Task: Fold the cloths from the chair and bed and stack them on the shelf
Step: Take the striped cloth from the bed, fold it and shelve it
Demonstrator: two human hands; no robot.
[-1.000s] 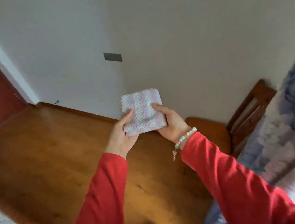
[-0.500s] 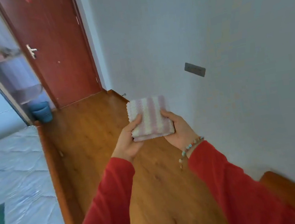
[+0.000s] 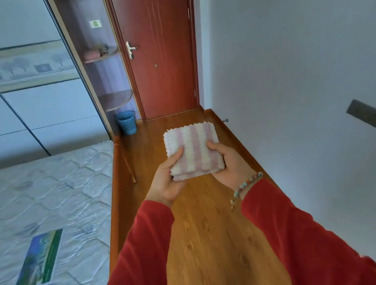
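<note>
A folded pink-and-white striped cloth (image 3: 192, 146) is held flat in front of me over the wooden floor. My left hand (image 3: 167, 181) grips its near left corner, thumb on top. My right hand (image 3: 229, 163), with a bead bracelet at the wrist, grips its near right edge. Far ahead stands a corner shelf unit (image 3: 113, 97) with rounded wooden shelves; the upper shelf (image 3: 113, 54) carries some folded pink cloths (image 3: 92, 54). The bed's quilted mattress (image 3: 35, 200) lies to my left.
A dark red door (image 3: 160, 56) closes the end of the floor strip. A blue mesh bin (image 3: 127, 122) stands under the shelves. The white wall (image 3: 294, 79) with a grey socket plate (image 3: 374, 116) runs along the right. Wardrobe sliding panels (image 3: 19, 98) are at far left.
My view has swung left from the chair and wall corner toward the door and shelf unit. Both hands keep the same hold on the folded cloth.
</note>
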